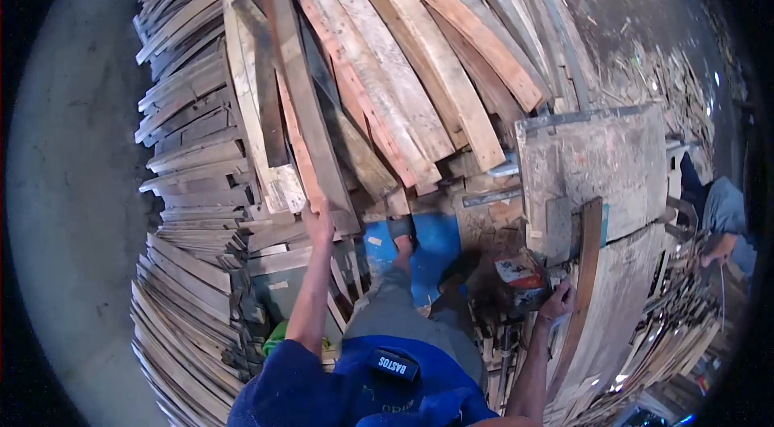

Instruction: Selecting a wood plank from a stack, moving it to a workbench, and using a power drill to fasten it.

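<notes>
My left arm reaches forward, and my left hand (318,223) is closed around the near end of a narrow reddish wooden board (297,145) in the pile. A wider grey-brown plank (300,88) runs along its right side, and a pale board (251,112) lies to its left. My right hand (556,304) is curled closed at the right, beside a long brown plank (587,266) on the worktop; what its fingers hold, if anything, is hidden. Left of that hand sits a red and white container (520,274).
Long planks (403,48) fan out ahead, with stacked boards (189,282) at left. A worn wooden worktop (601,161) stands at right. A blue sheet (435,245) lies under my feet. Another person (726,217) is at far right. Scrap wood (669,88) covers the floor beyond.
</notes>
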Action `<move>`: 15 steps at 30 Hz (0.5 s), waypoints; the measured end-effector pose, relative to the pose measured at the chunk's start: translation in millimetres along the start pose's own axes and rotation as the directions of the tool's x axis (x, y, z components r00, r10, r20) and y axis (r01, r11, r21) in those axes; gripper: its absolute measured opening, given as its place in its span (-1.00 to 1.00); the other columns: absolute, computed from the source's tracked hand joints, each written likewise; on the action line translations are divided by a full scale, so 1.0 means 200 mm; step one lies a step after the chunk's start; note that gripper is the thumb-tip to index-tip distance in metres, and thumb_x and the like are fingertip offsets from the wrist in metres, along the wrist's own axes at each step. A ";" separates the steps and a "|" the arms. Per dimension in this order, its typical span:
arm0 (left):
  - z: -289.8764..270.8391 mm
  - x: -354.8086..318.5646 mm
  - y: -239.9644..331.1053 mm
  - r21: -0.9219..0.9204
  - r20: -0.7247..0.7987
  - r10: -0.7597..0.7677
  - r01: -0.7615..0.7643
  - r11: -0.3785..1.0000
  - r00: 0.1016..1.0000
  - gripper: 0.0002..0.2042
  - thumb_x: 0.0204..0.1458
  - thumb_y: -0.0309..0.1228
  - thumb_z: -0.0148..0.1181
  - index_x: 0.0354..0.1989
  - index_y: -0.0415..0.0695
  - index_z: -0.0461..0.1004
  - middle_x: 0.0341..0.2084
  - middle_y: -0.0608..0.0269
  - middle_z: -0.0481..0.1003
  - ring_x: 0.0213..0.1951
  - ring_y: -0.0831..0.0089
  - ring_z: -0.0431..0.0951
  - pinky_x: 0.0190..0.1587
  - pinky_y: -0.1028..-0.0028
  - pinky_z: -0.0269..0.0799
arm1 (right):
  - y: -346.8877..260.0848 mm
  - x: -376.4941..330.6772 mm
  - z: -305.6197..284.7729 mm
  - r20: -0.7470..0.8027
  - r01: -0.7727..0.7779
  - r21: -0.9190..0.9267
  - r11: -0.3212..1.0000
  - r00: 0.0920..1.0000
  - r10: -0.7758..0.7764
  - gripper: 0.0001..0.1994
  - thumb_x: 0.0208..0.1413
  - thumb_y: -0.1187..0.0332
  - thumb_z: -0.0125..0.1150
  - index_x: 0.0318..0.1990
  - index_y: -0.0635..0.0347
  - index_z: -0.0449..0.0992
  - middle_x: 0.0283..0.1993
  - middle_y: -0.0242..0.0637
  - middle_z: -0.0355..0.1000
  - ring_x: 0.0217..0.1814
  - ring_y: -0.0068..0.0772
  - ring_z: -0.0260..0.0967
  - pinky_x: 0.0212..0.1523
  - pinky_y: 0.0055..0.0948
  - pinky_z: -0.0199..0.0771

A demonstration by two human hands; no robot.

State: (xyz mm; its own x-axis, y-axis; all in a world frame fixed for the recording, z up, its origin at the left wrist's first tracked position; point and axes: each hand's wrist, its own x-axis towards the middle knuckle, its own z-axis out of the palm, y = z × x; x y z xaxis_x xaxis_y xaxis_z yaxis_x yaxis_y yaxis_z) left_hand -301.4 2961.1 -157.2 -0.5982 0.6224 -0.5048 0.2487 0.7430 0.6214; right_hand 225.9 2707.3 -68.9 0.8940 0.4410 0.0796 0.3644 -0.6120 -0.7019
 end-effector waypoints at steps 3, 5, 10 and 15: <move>0.24 0.09 0.00 -0.050 -0.062 0.260 -0.263 0.963 0.964 -0.34 0.11 -0.06 0.25 0.25 -0.32 0.32 -0.05 -0.19 0.48 -0.09 0.27 0.52 -0.02 0.31 0.43 | 0.00 -0.03 -0.01 0.040 -0.015 -0.065 0.998 0.999 0.018 -0.66 0.31 0.16 0.13 -0.36 0.28 0.53 -0.46 -0.42 0.40 -0.42 -0.55 0.28 -0.35 -0.48 0.33; 0.70 -0.12 0.26 -0.078 0.177 0.326 -0.317 0.945 0.929 -0.37 0.12 -0.05 0.23 0.21 -0.30 0.36 -0.04 -0.20 0.49 -0.06 0.22 0.52 0.01 0.26 0.43 | 0.07 -0.02 -0.15 -0.057 -0.037 -0.181 0.983 0.998 0.027 -0.67 0.31 0.16 0.13 -0.34 0.28 0.54 -0.44 -0.39 0.44 -0.41 -0.53 0.31 -0.35 -0.46 0.35; 0.96 0.52 0.25 0.155 0.168 0.936 -0.946 0.284 0.309 -0.65 0.28 -0.23 0.03 0.03 -0.28 0.47 -0.26 0.09 0.58 -0.31 0.29 0.54 -0.24 0.26 0.47 | -0.44 -0.14 0.14 0.340 -0.187 -0.004 0.982 0.924 0.177 -0.75 -0.01 0.27 0.22 -0.19 0.16 0.54 -0.32 -0.28 0.47 -0.33 -0.36 0.38 -0.27 -0.38 0.42; 1.47 -0.41 0.76 -0.468 0.706 0.496 -0.193 0.863 0.506 -0.77 0.23 -0.28 0.21 -0.21 -0.21 0.44 -0.31 0.26 0.51 -0.32 0.48 0.55 -0.18 0.47 0.57 | -0.31 -0.03 0.04 -0.118 0.076 -0.206 0.976 0.988 -0.101 -0.78 0.06 0.19 0.31 -0.43 0.15 0.56 -0.43 -0.16 0.48 -0.41 -0.12 0.46 -0.35 -0.20 0.48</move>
State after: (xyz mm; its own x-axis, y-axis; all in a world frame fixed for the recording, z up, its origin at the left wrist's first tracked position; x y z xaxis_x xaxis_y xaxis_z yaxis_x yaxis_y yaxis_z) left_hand 9.2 3094.6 -196.9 0.3582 0.8571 -0.3702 -0.0262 0.4056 0.9137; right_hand 196.1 2748.3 -31.9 0.8769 0.4203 0.2332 0.4768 -0.6988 -0.5332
